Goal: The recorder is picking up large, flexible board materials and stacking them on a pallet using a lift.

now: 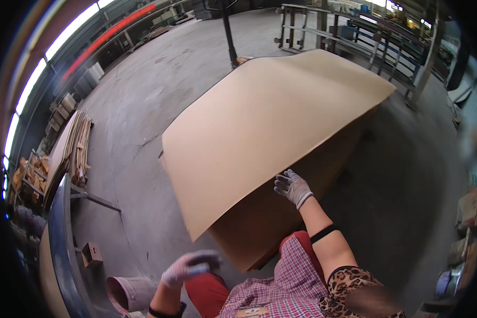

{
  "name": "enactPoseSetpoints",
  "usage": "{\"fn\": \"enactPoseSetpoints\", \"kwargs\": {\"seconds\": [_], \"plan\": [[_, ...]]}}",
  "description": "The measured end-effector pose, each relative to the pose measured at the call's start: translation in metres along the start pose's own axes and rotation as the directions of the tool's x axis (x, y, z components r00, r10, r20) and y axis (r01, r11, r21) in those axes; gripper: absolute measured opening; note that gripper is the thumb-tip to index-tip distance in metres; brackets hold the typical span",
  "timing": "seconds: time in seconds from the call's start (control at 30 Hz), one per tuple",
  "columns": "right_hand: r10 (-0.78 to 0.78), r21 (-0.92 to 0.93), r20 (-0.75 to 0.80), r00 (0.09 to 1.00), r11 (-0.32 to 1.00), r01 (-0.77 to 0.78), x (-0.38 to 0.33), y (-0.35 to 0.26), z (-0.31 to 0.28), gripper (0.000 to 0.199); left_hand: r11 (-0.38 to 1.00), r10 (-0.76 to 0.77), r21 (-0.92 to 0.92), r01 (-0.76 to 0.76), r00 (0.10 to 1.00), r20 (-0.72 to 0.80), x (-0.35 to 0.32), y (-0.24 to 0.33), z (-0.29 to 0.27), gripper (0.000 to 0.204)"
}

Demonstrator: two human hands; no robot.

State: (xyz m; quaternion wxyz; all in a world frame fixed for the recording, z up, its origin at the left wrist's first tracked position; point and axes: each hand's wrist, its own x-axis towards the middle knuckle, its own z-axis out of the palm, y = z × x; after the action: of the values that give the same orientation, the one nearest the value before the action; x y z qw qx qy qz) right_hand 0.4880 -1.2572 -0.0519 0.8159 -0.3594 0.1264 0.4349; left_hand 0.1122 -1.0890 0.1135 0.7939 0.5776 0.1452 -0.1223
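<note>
A large tan sheet of thin board point(259, 127) spreads before me, its far right part bowed upward. Beneath its near edge shows a stack of brown sheets point(244, 238), mostly in shadow. My right hand point(294, 189), in a pale glove with grey fingertips, is at the top sheet's near edge with its fingers spread; whether it touches the edge I cannot tell. Left of my lap, my gloved left hand point(191, 267) hangs in the air near the sheet's near left corner. It is blurred, but its fingers stretch out and it holds nothing visible.
At the left stand a blue-edged metal table point(66, 249), a bucket lying on its side point(130, 294) and a small box point(91, 255). Stacked boards point(71, 153) lean farther back. A dark post point(229, 37) rises behind the sheet; metal racks point(355, 40) stand at the far right.
</note>
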Motion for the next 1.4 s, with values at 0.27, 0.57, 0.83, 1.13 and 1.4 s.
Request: {"fn": "enactPoseSetpoints", "kwargs": {"seconds": [0.27,0.57,0.83,1.13,1.4], "plan": [[0.022,-0.393,-0.401,0.916,0.899,-0.193,0.115,0.084,-0.076,0.051,0.916,-0.004,0.247,0.317,0.622,-0.783,0.14,-0.171,-0.248,0.043],[-0.033,-0.303,-0.325,0.945,0.95,-0.071,0.166,0.12,-0.11,0.04,0.796,-0.025,0.045,0.604,0.107,-0.994,0.204,-0.254,-0.43,0.07],[-0.087,-0.207,-0.204,0.975,0.977,0.043,0.165,0.083,-0.159,0.04,0.96,-0.215,-0.048,0.275,0.619,-0.755,0.219,-0.206,-0.359,0.05],[-0.232,-0.383,-0.646,0.727,0.922,-0.047,0.101,0.074,-0.198,0.019,0.709,-0.687,-0.415,0.571,0.692,-0.221,0.108,-0.345,-0.173,0.042],[-0.223,-0.327,-0.754,0.618,0.943,-0.059,0.081,0.071,-0.215,0.024,0.73,-0.683,-0.39,0.561,0.608,-0.404,0.115,-0.376,-0.11,0.041]]}}
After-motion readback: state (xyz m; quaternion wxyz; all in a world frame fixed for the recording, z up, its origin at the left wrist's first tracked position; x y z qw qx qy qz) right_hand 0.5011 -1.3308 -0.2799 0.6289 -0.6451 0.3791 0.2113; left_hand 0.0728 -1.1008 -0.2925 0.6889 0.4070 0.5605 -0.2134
